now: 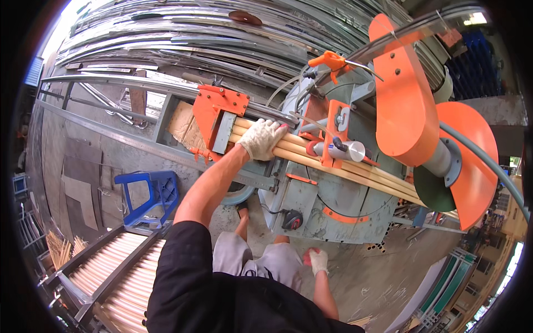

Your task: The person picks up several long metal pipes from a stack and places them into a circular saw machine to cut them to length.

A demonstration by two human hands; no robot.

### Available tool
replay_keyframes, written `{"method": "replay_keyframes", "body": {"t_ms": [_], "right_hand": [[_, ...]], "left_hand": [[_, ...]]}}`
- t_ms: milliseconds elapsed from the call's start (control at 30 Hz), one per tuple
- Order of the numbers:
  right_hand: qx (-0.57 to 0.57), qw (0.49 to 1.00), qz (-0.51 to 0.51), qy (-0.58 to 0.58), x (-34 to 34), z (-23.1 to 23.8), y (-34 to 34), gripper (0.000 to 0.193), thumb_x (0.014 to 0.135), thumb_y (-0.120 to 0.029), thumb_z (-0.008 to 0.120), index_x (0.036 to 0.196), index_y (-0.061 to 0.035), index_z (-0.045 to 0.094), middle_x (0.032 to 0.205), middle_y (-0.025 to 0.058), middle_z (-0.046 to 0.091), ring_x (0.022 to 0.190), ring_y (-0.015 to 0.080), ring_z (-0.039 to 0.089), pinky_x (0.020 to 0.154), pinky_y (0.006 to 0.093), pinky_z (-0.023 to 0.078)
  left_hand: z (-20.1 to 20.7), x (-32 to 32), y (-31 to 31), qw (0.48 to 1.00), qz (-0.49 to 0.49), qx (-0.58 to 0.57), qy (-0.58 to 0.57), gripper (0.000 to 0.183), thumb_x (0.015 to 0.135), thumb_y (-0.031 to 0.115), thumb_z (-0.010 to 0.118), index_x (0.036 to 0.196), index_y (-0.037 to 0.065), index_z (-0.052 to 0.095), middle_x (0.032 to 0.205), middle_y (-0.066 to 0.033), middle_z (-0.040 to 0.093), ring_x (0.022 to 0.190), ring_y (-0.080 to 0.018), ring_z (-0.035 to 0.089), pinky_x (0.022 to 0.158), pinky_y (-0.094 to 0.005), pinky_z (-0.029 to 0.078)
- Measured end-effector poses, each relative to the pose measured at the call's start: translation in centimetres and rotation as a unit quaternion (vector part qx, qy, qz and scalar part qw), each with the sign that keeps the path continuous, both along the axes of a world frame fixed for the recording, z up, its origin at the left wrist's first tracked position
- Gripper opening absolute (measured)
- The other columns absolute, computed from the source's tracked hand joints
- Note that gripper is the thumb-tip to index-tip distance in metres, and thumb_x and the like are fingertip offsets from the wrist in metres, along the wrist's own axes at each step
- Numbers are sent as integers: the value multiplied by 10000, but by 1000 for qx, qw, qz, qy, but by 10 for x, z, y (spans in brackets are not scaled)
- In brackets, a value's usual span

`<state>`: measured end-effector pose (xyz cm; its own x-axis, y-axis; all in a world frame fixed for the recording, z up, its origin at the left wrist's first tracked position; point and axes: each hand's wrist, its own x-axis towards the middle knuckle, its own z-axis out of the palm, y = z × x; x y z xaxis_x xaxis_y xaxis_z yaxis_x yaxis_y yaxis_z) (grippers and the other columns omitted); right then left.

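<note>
My left hand (262, 140), in a cream work glove with red fingertips, is closed over several long tan round rods (300, 158) lying side by side on the saw bench (355, 194). Just left of the hand, the rod ends meet a grey plate (224, 132) on an orange stop block (219, 111). Toward the right, the rods pass under an orange clamp (335, 125) with a silver cylinder (351, 151). They run on to the large orange guard (408, 105) of the saw. My right hand (317, 261), also gloved, hangs low beside my leg, away from the bench; its fingers are unclear.
A blue plastic stool (149, 194) stands on the floor at left. Nearer, a metal rack (102, 283) holds stacked tan rods. Long metal profiles (194, 39) lie piled behind the bench. A tape measure (292, 220) sits at its front edge, and hoses (488, 161) cross the right side.
</note>
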<state>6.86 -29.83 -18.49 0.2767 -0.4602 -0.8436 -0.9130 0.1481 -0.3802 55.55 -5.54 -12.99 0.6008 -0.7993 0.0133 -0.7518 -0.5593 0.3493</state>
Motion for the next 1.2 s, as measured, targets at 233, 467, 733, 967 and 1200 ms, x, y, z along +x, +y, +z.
{"method": "replay_keyframes", "body": {"t_ms": [233,467,733,967,1200], "right_hand": [[-184,968,154,-76,3,-52,-19,269,932,-262,627,880,-3,679,708,101,671,628,184,652,594,367,499],[-243,959,144,8,24,-27,-25,325,872,-316,702,854,8,689,778,191,697,766,339,693,727,437,517],[-336,902,261,71,21,-18,-48,305,927,-308,614,990,-23,701,983,203,708,897,406,679,810,483,525],[-346,714,608,-6,25,-7,-102,275,865,-158,582,1075,-77,740,1093,170,716,1045,344,686,914,463,535],[-65,945,311,74,113,242,-105,346,869,-379,650,931,-50,736,825,96,727,680,194,678,662,348,544]], "left_hand": [[15,16,-20,995,-37,56,68,727,554,460,874,1116,83,608,1036,-140,658,999,-335,645,867,-450,512],[14,21,-19,994,-27,66,81,743,576,400,882,1149,45,569,1023,-160,661,977,-364,649,875,-459,511],[17,25,-26,991,-27,100,89,776,556,365,882,1157,13,540,970,-219,691,918,-417,669,815,-475,535],[26,19,-23,988,-16,127,81,806,527,427,897,1145,24,571,1062,-182,659,1038,-361,627,922,-439,484],[19,-3,2,951,57,295,-78,959,569,490,867,1329,43,491,1317,-168,554,1289,-342,482,1123,-492,313]]}}
